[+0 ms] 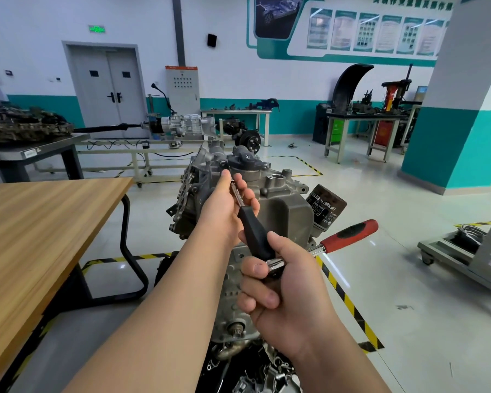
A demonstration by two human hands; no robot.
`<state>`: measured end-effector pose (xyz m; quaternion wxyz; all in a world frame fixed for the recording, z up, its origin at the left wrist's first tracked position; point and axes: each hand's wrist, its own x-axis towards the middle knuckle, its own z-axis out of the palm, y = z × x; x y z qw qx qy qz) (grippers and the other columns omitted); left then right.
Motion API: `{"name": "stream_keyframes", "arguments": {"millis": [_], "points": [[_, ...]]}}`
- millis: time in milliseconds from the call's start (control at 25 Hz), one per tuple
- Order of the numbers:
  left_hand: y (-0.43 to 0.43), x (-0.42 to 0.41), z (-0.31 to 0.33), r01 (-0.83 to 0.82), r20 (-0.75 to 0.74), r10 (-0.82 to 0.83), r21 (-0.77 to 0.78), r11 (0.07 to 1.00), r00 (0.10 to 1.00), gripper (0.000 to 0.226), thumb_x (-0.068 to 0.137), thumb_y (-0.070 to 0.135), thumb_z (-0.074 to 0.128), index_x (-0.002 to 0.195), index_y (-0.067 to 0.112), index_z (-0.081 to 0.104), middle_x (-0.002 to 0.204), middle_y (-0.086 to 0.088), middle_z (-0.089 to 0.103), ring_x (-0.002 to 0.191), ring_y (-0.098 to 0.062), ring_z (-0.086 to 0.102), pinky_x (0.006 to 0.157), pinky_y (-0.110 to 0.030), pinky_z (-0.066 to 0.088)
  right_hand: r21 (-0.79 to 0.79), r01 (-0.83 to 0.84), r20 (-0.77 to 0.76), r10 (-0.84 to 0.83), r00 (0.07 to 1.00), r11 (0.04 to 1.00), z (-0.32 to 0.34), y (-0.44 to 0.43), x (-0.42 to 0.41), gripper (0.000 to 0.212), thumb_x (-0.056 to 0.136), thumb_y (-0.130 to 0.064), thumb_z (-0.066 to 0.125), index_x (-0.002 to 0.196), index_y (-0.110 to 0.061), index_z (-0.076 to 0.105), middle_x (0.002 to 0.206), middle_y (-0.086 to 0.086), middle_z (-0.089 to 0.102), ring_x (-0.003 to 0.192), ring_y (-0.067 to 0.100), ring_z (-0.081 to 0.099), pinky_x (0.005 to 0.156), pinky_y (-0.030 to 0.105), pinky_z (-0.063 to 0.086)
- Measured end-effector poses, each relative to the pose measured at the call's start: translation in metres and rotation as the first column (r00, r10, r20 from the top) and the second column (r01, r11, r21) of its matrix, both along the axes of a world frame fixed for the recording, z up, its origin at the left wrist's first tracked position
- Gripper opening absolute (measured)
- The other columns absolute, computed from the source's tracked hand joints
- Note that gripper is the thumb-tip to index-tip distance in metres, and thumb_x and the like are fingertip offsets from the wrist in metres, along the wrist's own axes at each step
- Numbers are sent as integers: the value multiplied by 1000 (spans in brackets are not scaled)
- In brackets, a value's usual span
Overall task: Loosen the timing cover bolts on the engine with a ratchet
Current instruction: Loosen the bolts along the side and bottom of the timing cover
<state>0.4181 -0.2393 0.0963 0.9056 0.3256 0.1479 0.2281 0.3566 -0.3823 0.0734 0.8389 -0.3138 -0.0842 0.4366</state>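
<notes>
The grey engine [284, 199] stands in front of me, its timing cover facing up toward me. My left hand [224, 211] holds the metal shaft of a black-handled extension driver [253, 228], with its tip at a bolt [224, 164] near the top of the cover. My right hand [284, 290] grips the black handle's end together with the head of a ratchet [349, 235]. The ratchet's red-and-black handle sticks out to the right. A black oil filter [325, 207] hangs on the engine's right side.
A wooden table [40, 219] with a black frame stands at my left. Yellow-black floor tape [349, 304] runs past the engine. A grey wheeled stand [471, 259] is at the right, and loose metal parts [255, 373] lie below the engine. Workbenches line the far wall.
</notes>
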Motion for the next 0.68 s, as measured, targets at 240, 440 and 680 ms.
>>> {"name": "stream_keyframes", "arguments": {"millis": [240, 440, 680], "points": [[-1, -2, -5, -18, -46, 20, 50, 999, 999, 32, 95, 46, 52, 81, 20, 64, 56, 12, 59, 42, -5, 52, 46, -18, 45, -26, 3, 38, -1, 999, 1000, -4, -3, 9, 29, 95, -33, 43, 111, -13, 57, 52, -2, 36, 31, 9, 20, 38, 21, 31], [0, -1, -9, -43, -125, 61, 140, 989, 990, 31, 96, 45, 51, 81, 20, 63, 55, 13, 60, 40, -4, 52, 48, -20, 44, -155, 76, 214, -42, 976, 985, -12, -1, 12, 24, 97, -30, 41, 105, -12, 55, 50, 0, 40, 32, 11, 21, 40, 23, 33], [-2, 2, -9, -71, -176, 94, 133, 989, 980, 34, 98, 43, 49, 80, 17, 63, 52, 10, 63, 39, -6, 55, 46, -19, 46, -378, 356, 561, -95, 823, 854, -18, 5, 15, 27, 94, -24, 44, 79, -27, 67, 52, 3, 47, 34, 14, 30, 54, 37, 38]]}}
